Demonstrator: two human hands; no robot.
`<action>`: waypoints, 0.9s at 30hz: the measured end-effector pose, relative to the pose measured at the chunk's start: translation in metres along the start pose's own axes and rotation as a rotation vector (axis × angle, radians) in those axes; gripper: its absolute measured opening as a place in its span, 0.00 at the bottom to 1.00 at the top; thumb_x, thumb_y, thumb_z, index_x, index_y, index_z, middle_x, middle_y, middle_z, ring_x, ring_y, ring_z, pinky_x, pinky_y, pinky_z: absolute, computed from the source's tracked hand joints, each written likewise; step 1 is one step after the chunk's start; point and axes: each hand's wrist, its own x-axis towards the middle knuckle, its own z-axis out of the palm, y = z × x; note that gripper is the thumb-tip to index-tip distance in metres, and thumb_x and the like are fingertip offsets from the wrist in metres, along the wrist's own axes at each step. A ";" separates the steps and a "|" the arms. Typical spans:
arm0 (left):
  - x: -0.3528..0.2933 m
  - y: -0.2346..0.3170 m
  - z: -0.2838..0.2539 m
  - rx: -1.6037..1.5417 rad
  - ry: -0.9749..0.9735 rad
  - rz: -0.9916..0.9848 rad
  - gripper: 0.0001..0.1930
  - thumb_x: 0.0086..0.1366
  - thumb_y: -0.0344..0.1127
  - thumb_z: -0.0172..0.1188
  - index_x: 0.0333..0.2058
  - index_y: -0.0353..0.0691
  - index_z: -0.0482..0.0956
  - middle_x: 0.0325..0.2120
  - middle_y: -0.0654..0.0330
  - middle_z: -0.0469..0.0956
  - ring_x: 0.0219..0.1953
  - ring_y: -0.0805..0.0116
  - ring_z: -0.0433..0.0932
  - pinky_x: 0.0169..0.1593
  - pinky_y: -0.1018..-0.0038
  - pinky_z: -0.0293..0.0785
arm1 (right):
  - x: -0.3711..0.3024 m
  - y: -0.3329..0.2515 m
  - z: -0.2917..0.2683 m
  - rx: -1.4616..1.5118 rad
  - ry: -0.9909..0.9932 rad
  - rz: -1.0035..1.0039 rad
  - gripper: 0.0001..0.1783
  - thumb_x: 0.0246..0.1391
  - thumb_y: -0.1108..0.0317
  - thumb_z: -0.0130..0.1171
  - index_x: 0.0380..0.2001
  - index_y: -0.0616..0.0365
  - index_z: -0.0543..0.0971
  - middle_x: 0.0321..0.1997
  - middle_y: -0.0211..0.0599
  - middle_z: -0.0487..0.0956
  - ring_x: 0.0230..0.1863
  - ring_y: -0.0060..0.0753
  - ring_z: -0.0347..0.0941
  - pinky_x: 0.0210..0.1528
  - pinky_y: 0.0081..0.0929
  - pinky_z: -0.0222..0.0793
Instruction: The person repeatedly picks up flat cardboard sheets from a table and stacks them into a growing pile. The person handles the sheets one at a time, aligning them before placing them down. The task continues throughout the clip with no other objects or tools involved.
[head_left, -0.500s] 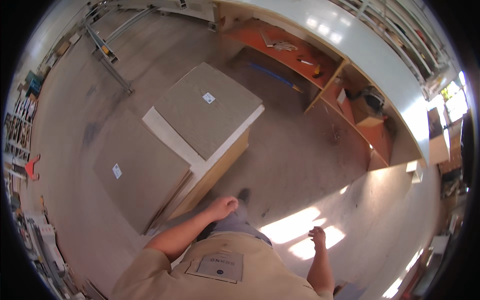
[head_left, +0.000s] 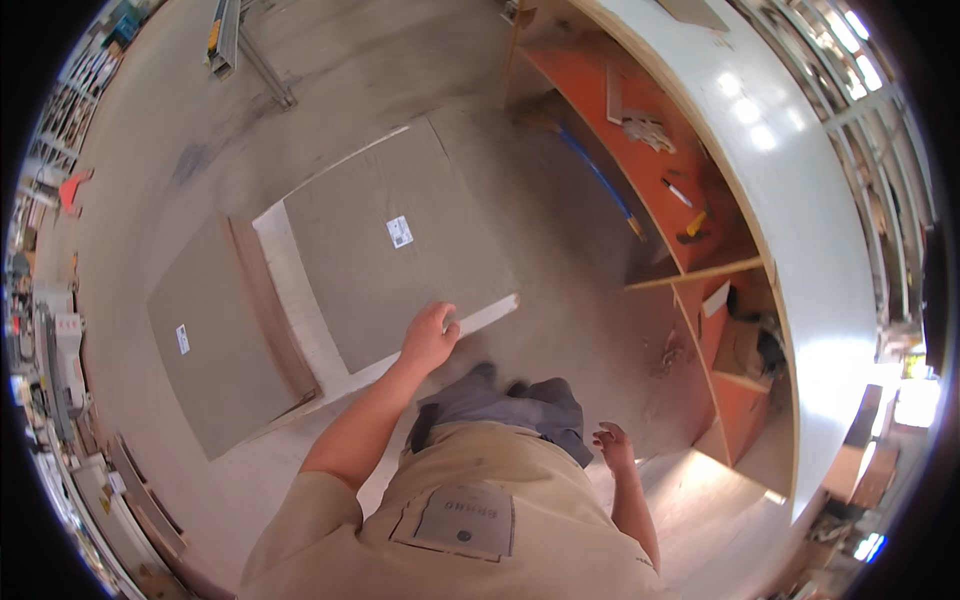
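Note:
My left hand [head_left: 430, 338] rests on the near edge of a large grey-brown board [head_left: 390, 240] that tops a stack, fingers curled over its rim. A small white label [head_left: 399, 231] sits near the board's middle. A white sheet [head_left: 300, 300] sticks out under it. My right hand [head_left: 612, 444] hangs beside my hip, fingers loosely apart, holding nothing. A second, lower board [head_left: 215, 330] with its own label lies to the left.
A white-topped workbench [head_left: 800, 200] with orange shelves curves along the right, holding small tools and a blue-handled stick [head_left: 600, 180]. Metal stand legs [head_left: 235, 40] are at the far top. Racks and machines line the left wall. Sunlight falls on the concrete floor at lower right.
I have stepped closer to the stack. My left hand moved from hanging in front of me onto the top board's near edge. The right hand stays at my side.

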 end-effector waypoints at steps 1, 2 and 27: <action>0.020 0.007 -0.001 0.036 0.012 -0.009 0.14 0.59 0.32 0.58 0.44 0.37 0.73 0.44 0.48 0.76 0.48 0.46 0.74 0.50 0.58 0.71 | 0.016 -0.019 -0.018 -0.059 -0.011 -0.059 0.16 0.59 0.69 0.48 0.49 0.60 0.76 0.38 0.39 0.83 0.37 0.29 0.81 0.38 0.25 0.74; 0.042 0.014 0.000 0.049 0.064 -0.022 0.15 0.59 0.32 0.59 0.44 0.37 0.73 0.45 0.48 0.75 0.49 0.45 0.73 0.50 0.58 0.71 | 0.036 -0.043 -0.036 -0.155 -0.007 -0.054 0.16 0.59 0.70 0.48 0.49 0.60 0.76 0.37 0.39 0.83 0.37 0.29 0.81 0.39 0.25 0.74; 0.226 0.112 0.074 -0.119 0.173 -0.602 0.14 0.61 0.35 0.59 0.44 0.37 0.77 0.41 0.49 0.78 0.45 0.49 0.78 0.48 0.61 0.74 | 0.335 -0.562 -0.209 -0.389 -0.230 -1.364 0.13 0.51 0.88 0.47 0.37 0.65 0.76 0.30 0.42 0.78 0.28 0.32 0.74 0.31 0.24 0.69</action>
